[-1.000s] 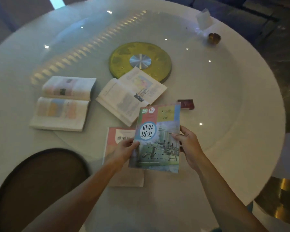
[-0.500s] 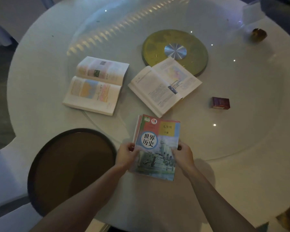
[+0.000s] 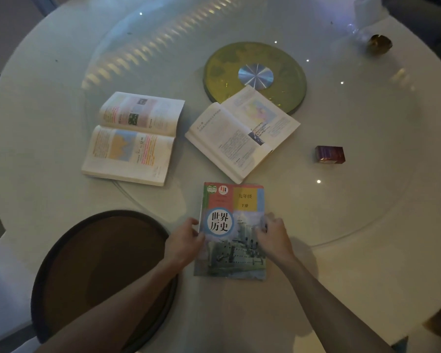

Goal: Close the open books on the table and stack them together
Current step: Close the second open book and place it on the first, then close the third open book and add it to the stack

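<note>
A closed history book (image 3: 236,200) with a warship on its cover lies flat near the table's front edge, on top of another closed book whose edge barely shows along its left side. My left hand (image 3: 183,240) pinches the left edge of the top book. My right hand (image 3: 275,238) rests flat on the cover's right side, its fingers spread and blurred. Farther back lie two open books: a colourful one (image 3: 133,138) on the left and a text-heavy one (image 3: 242,133) to its right, which overlaps the yellow disc.
The round white table (image 3: 49,200) carries a glass turntable with a yellow-green centre disc (image 3: 255,59). A small red box (image 3: 330,154) lies at the right, a small gold object (image 3: 379,44) at the far right. A dark round seat (image 3: 99,271) stands below my left arm.
The warship book went from held in the air to lying squarely on the red-covered book. My right hand slid from the book's edge onto its cover.
</note>
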Motion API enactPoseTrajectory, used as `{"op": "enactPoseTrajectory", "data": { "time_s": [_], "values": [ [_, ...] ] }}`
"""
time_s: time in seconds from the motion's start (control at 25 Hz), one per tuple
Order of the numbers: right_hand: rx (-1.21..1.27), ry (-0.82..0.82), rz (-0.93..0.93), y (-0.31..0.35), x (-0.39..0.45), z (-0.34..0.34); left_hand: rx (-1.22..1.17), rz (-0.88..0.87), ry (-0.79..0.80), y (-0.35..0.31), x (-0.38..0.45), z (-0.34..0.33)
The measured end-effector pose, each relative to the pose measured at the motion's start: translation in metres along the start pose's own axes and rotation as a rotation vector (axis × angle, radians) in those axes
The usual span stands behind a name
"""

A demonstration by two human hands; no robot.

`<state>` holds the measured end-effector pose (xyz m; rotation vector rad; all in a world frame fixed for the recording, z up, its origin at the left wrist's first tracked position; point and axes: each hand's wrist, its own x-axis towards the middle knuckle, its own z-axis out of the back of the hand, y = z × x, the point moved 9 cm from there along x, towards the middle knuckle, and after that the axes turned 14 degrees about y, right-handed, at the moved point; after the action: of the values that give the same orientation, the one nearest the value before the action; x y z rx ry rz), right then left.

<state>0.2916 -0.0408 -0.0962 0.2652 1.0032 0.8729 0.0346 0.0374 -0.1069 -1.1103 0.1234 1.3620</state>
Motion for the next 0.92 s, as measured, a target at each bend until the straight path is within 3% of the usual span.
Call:
{"op": "enactPoseTrajectory", "data": {
  "time_s": [0.08,0.28,0.6,0.92],
  "values": [
    [-0.009,-0.005,0.018,0.008,0.012,0.024,-0.095,-0.038,-0.01,-0.024,0.018,0.018],
    [-0.049,-0.071,0.089,0.051,0.077,0.131,-0.706,0.076,-0.025,-0.084,0.087,0.054],
    [-0.055,0.042,0.093,0.094,0.215,0.25,-0.959,0.201,-0.181,-0.128,0.153,0.063],
    [-0.02,0.063,0.018,0.078,0.291,0.255,-1.074,0.274,-0.237,-0.129,0.179,0.047]
  ]
}}
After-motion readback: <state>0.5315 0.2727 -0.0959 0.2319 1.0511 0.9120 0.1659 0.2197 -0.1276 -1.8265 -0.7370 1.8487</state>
